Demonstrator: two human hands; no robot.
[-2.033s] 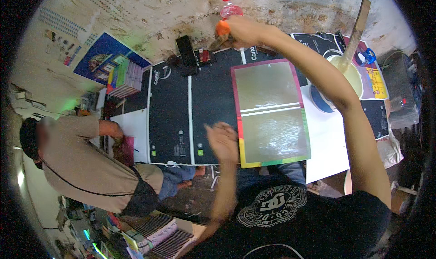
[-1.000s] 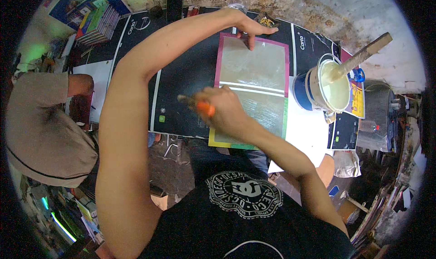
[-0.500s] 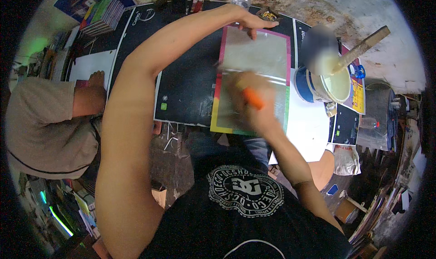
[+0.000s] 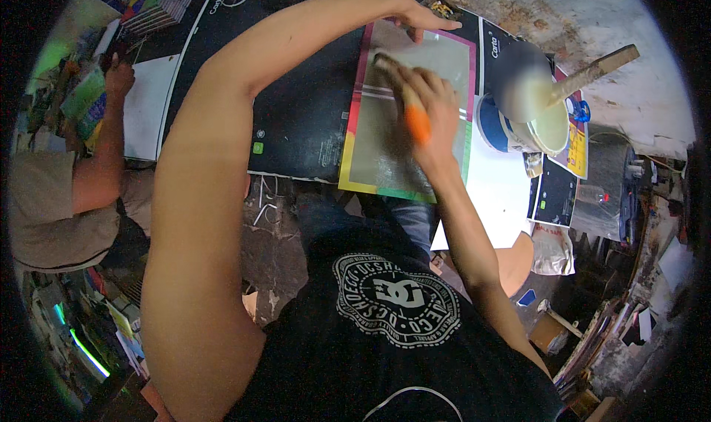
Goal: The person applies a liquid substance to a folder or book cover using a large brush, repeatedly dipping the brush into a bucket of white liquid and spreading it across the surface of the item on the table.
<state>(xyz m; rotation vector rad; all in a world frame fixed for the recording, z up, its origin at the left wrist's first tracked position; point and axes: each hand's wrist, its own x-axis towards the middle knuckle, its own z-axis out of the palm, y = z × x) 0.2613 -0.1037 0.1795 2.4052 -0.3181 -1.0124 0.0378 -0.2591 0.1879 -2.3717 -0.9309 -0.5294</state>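
Observation:
A rectangular greyish sheet [image 4: 422,152] with a pink, red, yellow and green border lies on the black work surface, shiny in places. My left hand [image 4: 415,16] reaches round to its far edge, the index finger stretched to the right and other fingers bent down at the border; it holds nothing visible. My right hand [image 4: 433,100] is closed round an orange-handled tool [image 4: 417,124] over the middle of the sheet. The tool's head, slightly blurred, points to the far left, and its kind is not clear.
Right of the sheet, a blue-and-white pail [image 4: 503,129] holds pale creamy stuff and a wooden stick [image 4: 596,74]. White paper [image 4: 489,200] lies below the pail. A co-worker's hand [image 4: 118,78] is at the left, near a colourful green sheet [image 4: 87,96]. Stacked booklets [image 4: 167,7] stand at the far left.
My right hand has moved away from me with the orange-handled tool, up the sheet. My left hand keeps to the far edge. The co-worker's hand has lifted off the white paper at the left.

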